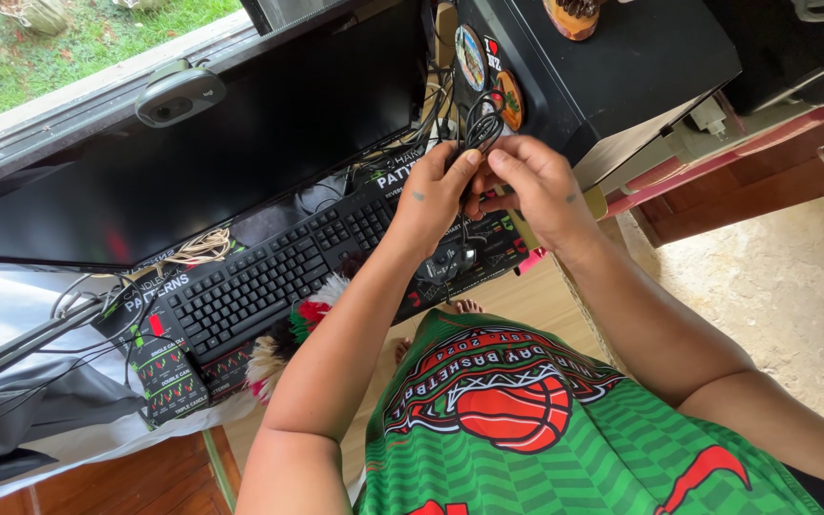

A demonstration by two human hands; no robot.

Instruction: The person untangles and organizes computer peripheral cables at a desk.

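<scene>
— Both hands are closed on the same thing, right?

— Yes. Left hand [434, 195] and right hand [533, 186] meet just above the middle of the frame, pinching a coiled bundle of black cable [482, 124]. The left thumb and forefinger press the coil from the left; the right fingers curl over it from the right.

— Where does the cable sit?

— Held in the air at upper centre, its loops rising above the fingertips, in front of a black computer case [622, 67] that fills the upper right.

— What lies under the hands?

— A black computer mouse [450, 259], directly below the left hand, resting on a printed desk mat [169, 367]. To the lower left of the hands a black keyboard [274, 272] runs diagonally across that mat.

— And higher up?

— A dark monitor [212, 133] takes the upper left, with a grey webcam [180, 95] perched on its top edge. More tangled wires [402, 143] hang between the monitor and the case; where each one leads I cannot tell.

— Anything at the bottom?

— The person's green jersey [545, 429] with a red ball graphic, lower centre.
</scene>
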